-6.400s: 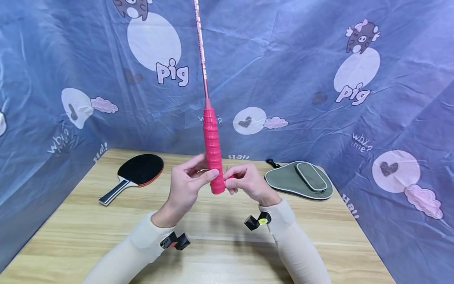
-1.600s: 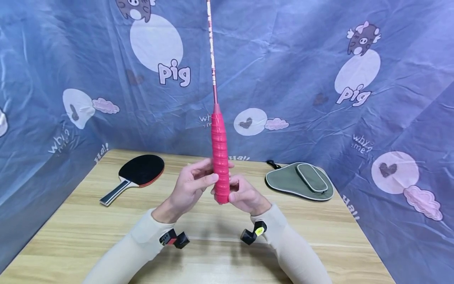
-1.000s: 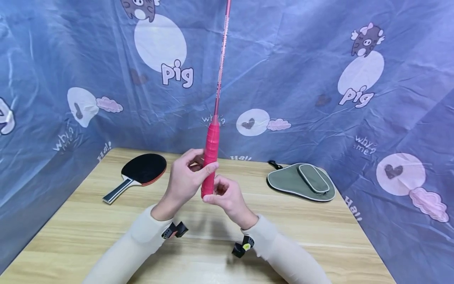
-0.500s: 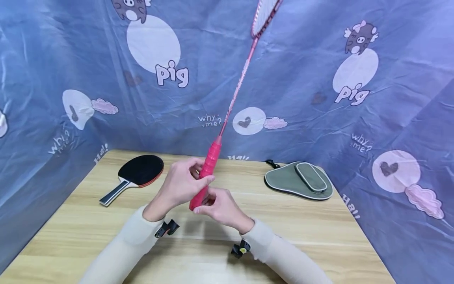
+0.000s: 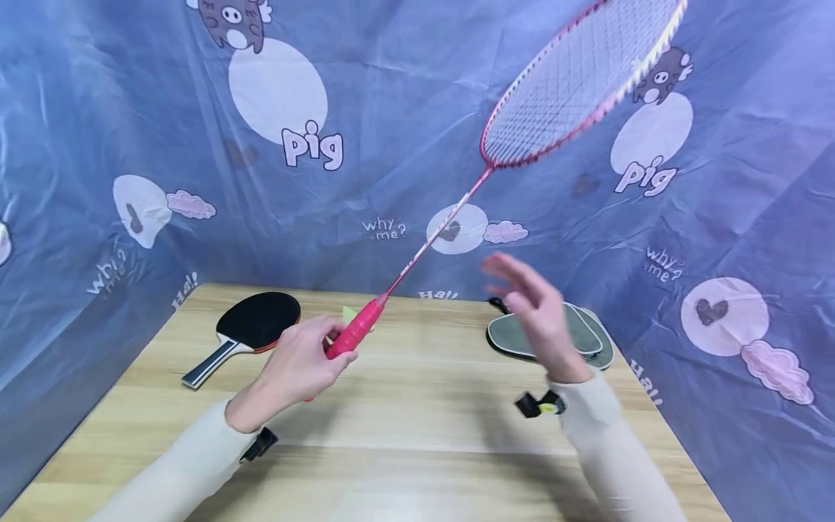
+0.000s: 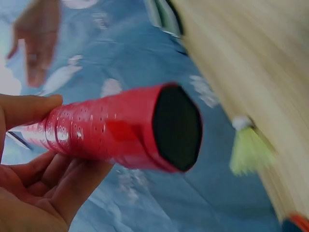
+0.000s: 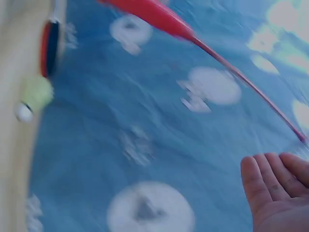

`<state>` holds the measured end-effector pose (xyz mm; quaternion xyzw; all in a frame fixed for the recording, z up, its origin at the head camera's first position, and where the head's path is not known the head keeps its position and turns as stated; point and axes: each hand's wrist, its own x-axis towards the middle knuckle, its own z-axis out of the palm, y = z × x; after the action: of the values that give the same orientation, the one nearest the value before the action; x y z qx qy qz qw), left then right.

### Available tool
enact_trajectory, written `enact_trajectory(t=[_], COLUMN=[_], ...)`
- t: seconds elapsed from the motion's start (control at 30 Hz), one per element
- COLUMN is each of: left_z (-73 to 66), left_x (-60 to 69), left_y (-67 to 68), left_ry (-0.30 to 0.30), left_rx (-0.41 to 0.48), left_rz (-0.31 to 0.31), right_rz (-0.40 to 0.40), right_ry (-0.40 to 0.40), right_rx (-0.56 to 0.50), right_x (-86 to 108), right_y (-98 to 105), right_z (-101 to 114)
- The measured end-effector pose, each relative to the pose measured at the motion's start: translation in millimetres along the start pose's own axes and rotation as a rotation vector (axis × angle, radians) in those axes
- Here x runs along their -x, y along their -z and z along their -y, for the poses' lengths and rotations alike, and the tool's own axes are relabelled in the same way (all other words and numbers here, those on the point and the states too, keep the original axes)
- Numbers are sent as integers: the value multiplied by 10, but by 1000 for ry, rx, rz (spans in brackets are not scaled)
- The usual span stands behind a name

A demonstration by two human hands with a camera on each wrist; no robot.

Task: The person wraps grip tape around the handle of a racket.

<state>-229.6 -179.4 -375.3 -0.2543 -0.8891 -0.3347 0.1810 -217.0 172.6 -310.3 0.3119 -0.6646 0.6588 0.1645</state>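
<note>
My left hand [image 5: 293,366] grips the pink-red wrapped handle of a badminton racket [image 5: 357,330]. The racket tilts up to the right, its strung head high in the head view and cut off at the top edge. In the left wrist view the dark butt end of the handle [image 6: 116,126] points at the camera, thumb on one side and fingers on the other. Off the racket, my right hand [image 5: 538,312] hangs in the air with fingers extended, holding nothing. It is blurred in the head view and partly covers a green case [image 5: 515,335].
A black table tennis paddle [image 5: 257,319] lies at the left of the wooden table [image 5: 417,435]. Behind the racket handle sits a yellow-green shuttlecock [image 6: 251,147], mostly hidden in the head view. Blue patterned cloth [image 5: 417,130] walls the back and sides.
The racket has swung from upright to a rightward tilt, bringing its head into view. My right hand has let go of the handle and moved right; my left has moved left with the racket.
</note>
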Motion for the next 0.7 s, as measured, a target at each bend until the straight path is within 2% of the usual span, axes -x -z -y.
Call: enact_trajectory(t=[0.1, 0.2, 0.27, 0.37, 0.5, 0.63, 0.7], left_z=[155, 312, 403, 511, 588, 617, 627], left_x=[80, 158, 207, 272, 341, 383, 392], left_y=[18, 56, 90, 134, 162, 171, 180], left_ry=[-83, -167, -219, -299, -380, -414, -425], left_rx=[-80, -132, -172, -228, -273, -305, -328], left_rz=[-57, -124, -166, -220, -237, -203, -189], right_rz=[-31, -61, -80, -52, 53, 138, 150], right_ry=[105, 157, 179, 210, 249, 266, 250], right_rx=[-270, -509, -617, -753, -814, -764, -746], right_x=[-92, -201, -268, -306, -172, 97, 215], right_y=[381, 741, 962, 1233, 1431, 1517, 1541], right_z=[206, 419, 539, 660, 738, 773, 783])
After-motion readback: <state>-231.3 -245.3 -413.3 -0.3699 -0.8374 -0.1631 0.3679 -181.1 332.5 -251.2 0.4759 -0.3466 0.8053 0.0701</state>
